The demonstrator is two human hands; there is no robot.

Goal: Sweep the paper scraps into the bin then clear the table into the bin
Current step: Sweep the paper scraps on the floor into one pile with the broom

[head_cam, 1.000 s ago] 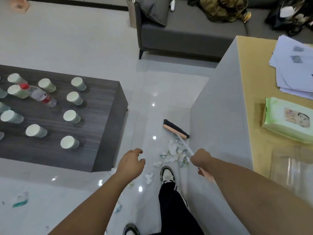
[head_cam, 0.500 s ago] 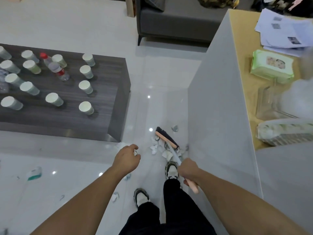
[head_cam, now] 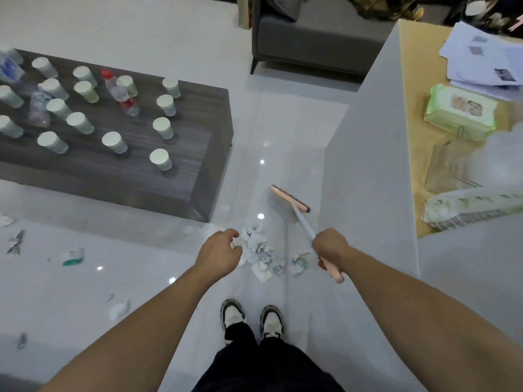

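A pink-headed broom (head_cam: 289, 198), white paper scraps (head_cam: 259, 250), pale green cups (head_cam: 160, 159) on a dark wood-grain tabletop (head_cam: 181, 176).

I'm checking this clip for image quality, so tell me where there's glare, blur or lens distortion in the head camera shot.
Head view: small bright ceiling-light glints dot the glossy floor; the clear container and the bagged pack at the right edge are smeared; the wide lens bends the counter edge and splays the paper cups outward; the right hand on the broom and the scraps stay fairly sharp.
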